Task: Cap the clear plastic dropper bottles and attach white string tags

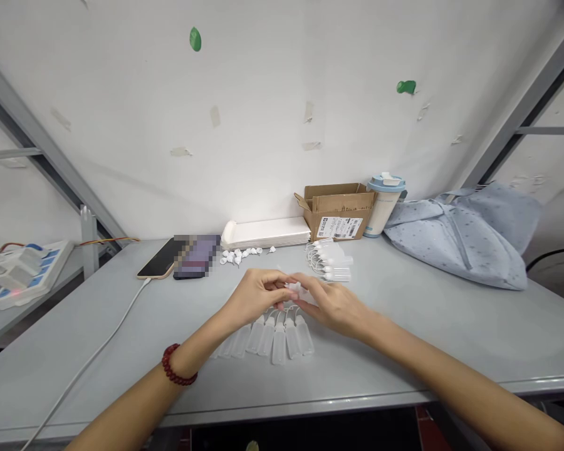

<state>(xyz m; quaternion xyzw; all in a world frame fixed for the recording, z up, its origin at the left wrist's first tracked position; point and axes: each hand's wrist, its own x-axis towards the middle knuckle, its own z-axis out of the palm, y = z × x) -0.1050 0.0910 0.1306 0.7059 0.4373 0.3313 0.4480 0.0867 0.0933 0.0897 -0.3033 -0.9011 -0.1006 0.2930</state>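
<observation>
Near the middle of the table, my left hand (267,289) and my right hand (331,305) meet. Between their fingertips is a small translucent plastic bottle (295,288), mostly covered by the fingers. My left thumb and fingers pinch it, and the fingers of my right hand close on it from the other side. Just below my hands lies a fanned row of several translucent plastic bottles (279,344) with thin white loops at their tops. Beyond my right hand a second group of similar bottles (337,273) lies on its side. Several small white caps (237,257) are scattered past my left hand.
A white stack (267,233), an open cardboard box (338,213) and a blue-lidded cup (384,207) stand along the wall. Pale blue fabric (446,241) lies at right. Two phones (157,258) lie at left, one with a white cable (101,341). A power strip (37,275) sits further left.
</observation>
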